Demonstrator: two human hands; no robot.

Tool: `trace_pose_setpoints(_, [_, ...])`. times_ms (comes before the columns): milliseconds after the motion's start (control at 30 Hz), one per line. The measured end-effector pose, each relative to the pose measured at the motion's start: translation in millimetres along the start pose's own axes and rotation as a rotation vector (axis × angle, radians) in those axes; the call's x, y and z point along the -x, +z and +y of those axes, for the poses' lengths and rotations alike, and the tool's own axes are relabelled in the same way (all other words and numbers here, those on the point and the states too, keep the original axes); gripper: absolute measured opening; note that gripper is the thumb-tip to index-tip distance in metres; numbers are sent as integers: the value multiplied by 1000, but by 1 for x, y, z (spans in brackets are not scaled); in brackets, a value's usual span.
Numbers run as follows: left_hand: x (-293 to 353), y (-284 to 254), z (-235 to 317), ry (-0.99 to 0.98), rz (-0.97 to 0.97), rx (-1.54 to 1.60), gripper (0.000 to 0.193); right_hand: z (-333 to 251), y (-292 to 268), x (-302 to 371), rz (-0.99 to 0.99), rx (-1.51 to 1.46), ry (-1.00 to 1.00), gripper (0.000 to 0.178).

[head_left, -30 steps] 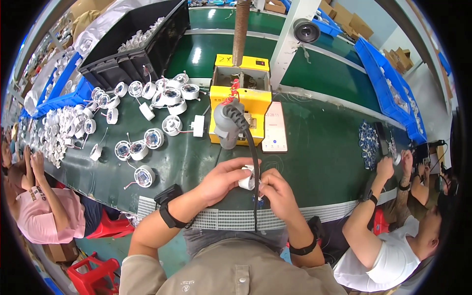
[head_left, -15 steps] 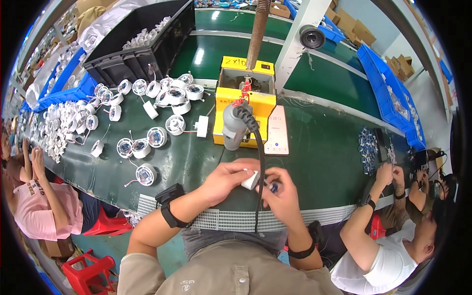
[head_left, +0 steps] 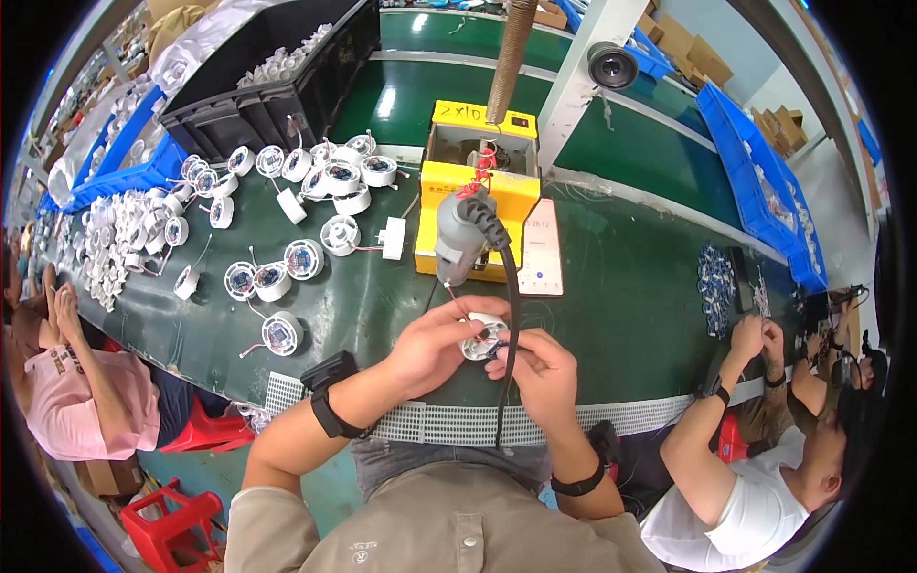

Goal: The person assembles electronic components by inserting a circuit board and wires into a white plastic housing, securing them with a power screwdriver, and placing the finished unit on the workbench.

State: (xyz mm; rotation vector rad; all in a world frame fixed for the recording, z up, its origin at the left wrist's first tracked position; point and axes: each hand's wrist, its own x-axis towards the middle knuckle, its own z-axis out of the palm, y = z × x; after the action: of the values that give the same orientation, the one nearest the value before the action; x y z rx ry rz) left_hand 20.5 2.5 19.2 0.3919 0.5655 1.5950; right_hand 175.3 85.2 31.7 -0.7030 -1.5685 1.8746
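My left hand point(head_left: 435, 349) grips a round white plastic housing point(head_left: 470, 350) by its side, its hollow face turned up and thin wires showing inside. My right hand point(head_left: 543, 374) is closed at the housing's right edge, pinching a small dark blue circuit board point(head_left: 498, 350) that is partly covered by the fingers. A black cable point(head_left: 514, 315) runs down in front of the right fingers. Just beyond both hands hangs a grey corded hand tool point(head_left: 460, 239), its tip pointing down.
Behind the tool stands a yellow metal box point(head_left: 437, 181), with a phone point(head_left: 542, 250) beside it. White housings with boards point(head_left: 271, 281) lie to the left, near a black bin point(head_left: 258, 119). Blue boards point(head_left: 714, 291) are piled at right, where a co-worker's hands point(head_left: 759, 334) work.
The white housing has turned from edge-on to face up in my left hand. My right hand has brought the blue board from beside the housing to its edge.
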Motion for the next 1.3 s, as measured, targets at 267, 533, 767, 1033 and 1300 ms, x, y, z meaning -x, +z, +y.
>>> trace_pose_setpoints(267, [1, -2, -4, 47, -80, -75, 24, 11, 7, 3, 128, 229, -107, 17])
trace_pose_setpoints(533, [3, 13, -2, 39, -166, -38, 41, 13, 11, -7, 170, 209, -373, 27])
trace_pose_setpoints(767, [-1, 5, -9, -6, 5, -546, 50, 1, -18, -22, 27, 220, -102, 28])
trace_pose_setpoints(1033, [-5, -14, -14, 8, 226, -840, 33, -41, 51, -62, 30, 635, -596, 55])
trace_pose_setpoints(1300, [-5, -6, -7, -74, 306, -1013, 34, -27, 58, -107, 19, 24, -774, 57])
